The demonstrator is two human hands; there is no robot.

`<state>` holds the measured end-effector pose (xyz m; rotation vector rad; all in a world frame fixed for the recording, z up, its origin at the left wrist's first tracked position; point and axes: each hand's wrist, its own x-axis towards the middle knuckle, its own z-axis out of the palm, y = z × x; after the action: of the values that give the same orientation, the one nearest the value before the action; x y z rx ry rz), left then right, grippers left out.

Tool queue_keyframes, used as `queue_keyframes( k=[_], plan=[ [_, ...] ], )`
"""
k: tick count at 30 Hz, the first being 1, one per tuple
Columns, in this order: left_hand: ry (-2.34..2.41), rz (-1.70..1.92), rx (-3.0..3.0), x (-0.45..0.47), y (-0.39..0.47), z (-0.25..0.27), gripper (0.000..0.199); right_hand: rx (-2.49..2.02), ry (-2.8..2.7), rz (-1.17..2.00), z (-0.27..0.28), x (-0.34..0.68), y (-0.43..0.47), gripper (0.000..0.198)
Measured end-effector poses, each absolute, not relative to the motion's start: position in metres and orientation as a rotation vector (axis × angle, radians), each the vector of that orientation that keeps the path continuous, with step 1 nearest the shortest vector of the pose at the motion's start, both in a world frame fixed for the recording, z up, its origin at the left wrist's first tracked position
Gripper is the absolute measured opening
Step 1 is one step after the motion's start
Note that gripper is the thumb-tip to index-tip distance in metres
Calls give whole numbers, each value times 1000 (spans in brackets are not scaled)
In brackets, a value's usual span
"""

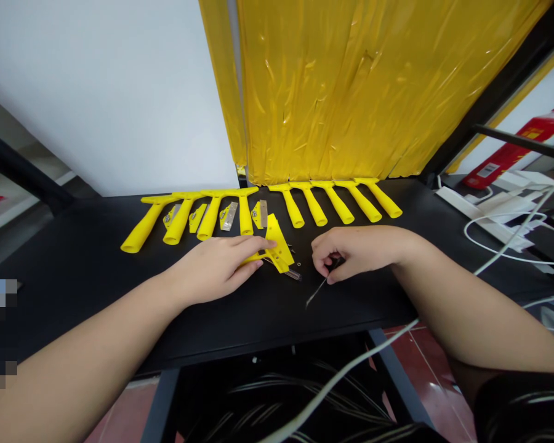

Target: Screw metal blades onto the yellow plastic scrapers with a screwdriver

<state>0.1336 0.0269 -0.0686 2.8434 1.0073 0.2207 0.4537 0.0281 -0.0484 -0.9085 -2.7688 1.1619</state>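
Observation:
My left hand (233, 261) is closed around the handle of a yellow scraper (281, 265), low over the black tabletop. A flat yellow plate with small holes (279, 240) sits at its head, under my fingertips. My right hand (346, 253), to the right, grips a slim metal tool with a thin shaft (316, 294); its shaft points down and left, while its grip is mostly hidden in my fingers. Between the hands lie a small ring-shaped part (298, 264) and a narrow metal piece (294, 275).
Several yellow scraper handles (340, 203) line the table's back edge. Yellow blade holders with metal blades (229, 216) lie among the left ones. Behind stand a white panel (120, 92) and yellow wrapping (327, 92). A white cable (351, 372) crosses at right, near a red bottle (517, 144).

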Motion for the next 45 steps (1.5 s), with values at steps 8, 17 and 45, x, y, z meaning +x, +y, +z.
queue_keyframes(
  k=[8, 17, 45],
  plan=[
    [1013, 274, 2867, 134, 26, -70, 38, -945, -1938, 1345, -68, 446, 46, 22],
    [976, 325, 2945, 137, 23, -70, 36, -1018, -1626, 1588, -84, 408, 37, 30],
    [834, 455, 3091, 134, 28, -77, 41, -1100, -1560, 1587, -86, 401, 34, 31]
  ],
)
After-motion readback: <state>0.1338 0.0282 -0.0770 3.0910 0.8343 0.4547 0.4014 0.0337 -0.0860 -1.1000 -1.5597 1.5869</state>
